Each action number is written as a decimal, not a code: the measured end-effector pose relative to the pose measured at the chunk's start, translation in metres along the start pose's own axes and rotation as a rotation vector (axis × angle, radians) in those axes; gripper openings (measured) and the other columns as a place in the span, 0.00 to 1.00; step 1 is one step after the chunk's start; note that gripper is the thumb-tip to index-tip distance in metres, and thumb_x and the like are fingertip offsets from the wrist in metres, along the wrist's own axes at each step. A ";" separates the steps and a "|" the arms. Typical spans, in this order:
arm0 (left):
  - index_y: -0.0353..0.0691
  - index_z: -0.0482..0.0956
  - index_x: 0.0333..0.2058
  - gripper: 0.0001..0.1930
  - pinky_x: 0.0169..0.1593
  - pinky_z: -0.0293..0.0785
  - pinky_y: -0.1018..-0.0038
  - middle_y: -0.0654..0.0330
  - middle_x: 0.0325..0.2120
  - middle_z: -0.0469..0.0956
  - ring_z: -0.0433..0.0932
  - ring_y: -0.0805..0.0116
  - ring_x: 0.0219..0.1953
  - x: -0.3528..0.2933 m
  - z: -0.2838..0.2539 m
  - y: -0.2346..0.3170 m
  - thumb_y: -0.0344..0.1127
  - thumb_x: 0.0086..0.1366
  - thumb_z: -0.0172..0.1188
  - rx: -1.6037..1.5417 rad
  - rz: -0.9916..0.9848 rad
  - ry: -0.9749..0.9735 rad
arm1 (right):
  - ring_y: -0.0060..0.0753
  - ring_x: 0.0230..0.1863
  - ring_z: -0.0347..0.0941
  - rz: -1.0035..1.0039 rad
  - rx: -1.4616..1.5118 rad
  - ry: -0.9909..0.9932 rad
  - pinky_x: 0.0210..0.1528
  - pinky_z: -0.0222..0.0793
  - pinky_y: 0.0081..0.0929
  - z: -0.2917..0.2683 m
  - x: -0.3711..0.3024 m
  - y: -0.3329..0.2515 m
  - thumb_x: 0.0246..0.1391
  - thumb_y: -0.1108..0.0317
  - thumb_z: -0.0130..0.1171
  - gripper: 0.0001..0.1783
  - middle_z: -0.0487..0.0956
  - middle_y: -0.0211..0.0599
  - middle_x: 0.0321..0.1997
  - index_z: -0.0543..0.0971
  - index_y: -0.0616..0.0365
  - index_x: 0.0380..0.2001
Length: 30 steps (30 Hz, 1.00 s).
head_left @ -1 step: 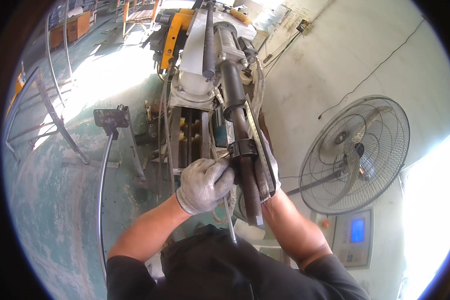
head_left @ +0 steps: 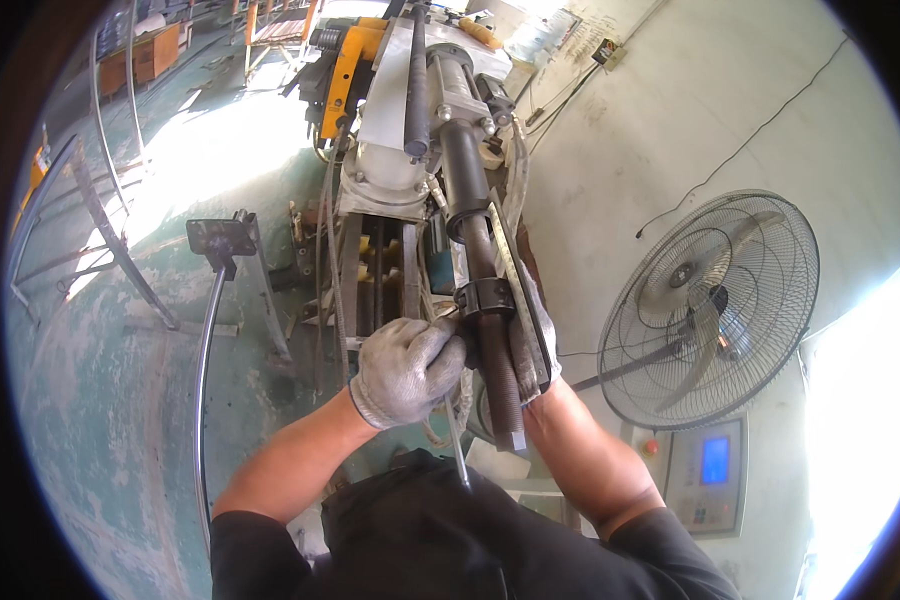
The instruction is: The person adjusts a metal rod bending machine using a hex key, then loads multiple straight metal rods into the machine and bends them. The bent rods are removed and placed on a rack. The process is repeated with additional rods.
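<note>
My left hand (head_left: 408, 372), in a pale work glove, is closed around a thin metal rod (head_left: 458, 442) that looks like a hex key. Its long arm hangs below the fist, and a short end points at the black collar (head_left: 485, 296). That collar sits around a dark rod with a threaded end (head_left: 500, 385), which comes out of a black cylinder (head_left: 464, 170). Along the rod's right side runs a long flat bar (head_left: 522, 310). My right hand (head_left: 547, 345), also gloved, is behind the bar and rod beside the collar; its fingers are mostly hidden.
The machine body (head_left: 385, 170) extends ahead, with a yellow part (head_left: 350, 75) at its left. A caged fan (head_left: 710, 310) stands at the right, above a control panel (head_left: 710, 475). At the left a metal stand (head_left: 220, 240) rises from the floor. Hoses hang beside the machine.
My left hand has shifted very slightly left, and the lower end of the hex key has swung a little left with it. My right hand and the collar look unmoved.
</note>
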<state>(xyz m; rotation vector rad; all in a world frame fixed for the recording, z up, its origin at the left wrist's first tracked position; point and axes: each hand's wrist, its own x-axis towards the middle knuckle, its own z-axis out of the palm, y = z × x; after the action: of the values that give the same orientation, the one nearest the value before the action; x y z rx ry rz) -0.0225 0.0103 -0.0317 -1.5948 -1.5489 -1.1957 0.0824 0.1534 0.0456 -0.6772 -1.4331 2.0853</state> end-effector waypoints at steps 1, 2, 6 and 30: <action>0.40 0.87 0.42 0.16 0.36 0.85 0.58 0.52 0.42 0.87 0.88 0.53 0.34 -0.001 -0.001 -0.002 0.30 0.52 0.73 0.019 0.023 -0.020 | 0.32 0.23 0.81 0.025 -0.023 -0.023 0.20 0.76 0.26 -0.001 -0.002 -0.002 0.86 0.44 0.46 0.27 0.83 0.39 0.34 0.72 0.47 0.75; 0.39 0.86 0.42 0.16 0.36 0.85 0.58 0.52 0.42 0.87 0.87 0.53 0.34 -0.001 -0.002 -0.004 0.29 0.52 0.73 -0.001 -0.026 0.052 | 0.32 0.23 0.81 0.082 -0.057 -0.008 0.20 0.76 0.26 -0.002 -0.003 -0.004 0.86 0.43 0.46 0.28 0.83 0.39 0.34 0.72 0.47 0.74; 0.37 0.85 0.44 0.08 0.37 0.82 0.65 0.55 0.39 0.85 0.85 0.59 0.32 0.001 -0.002 -0.008 0.23 0.67 0.68 -0.196 -0.320 0.281 | 0.34 0.23 0.82 0.172 -0.021 -0.039 0.20 0.77 0.28 -0.013 0.003 -0.002 0.86 0.43 0.46 0.27 0.84 0.41 0.35 0.72 0.48 0.73; 0.42 0.83 0.53 0.07 0.29 0.71 0.81 0.66 0.37 0.84 0.82 0.77 0.33 0.049 -0.010 -0.045 0.37 0.85 0.64 -1.645 -1.257 0.099 | 0.49 0.42 0.91 0.412 0.531 -0.256 0.39 0.95 0.39 -0.041 0.016 0.019 0.78 0.32 0.56 0.37 0.87 0.47 0.44 0.82 0.62 0.55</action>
<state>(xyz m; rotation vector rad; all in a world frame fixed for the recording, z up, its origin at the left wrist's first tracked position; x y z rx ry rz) -0.0726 0.0285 0.0093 -0.8876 -1.3564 -3.7827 0.0947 0.1865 0.0127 -0.5281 -0.8261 2.8047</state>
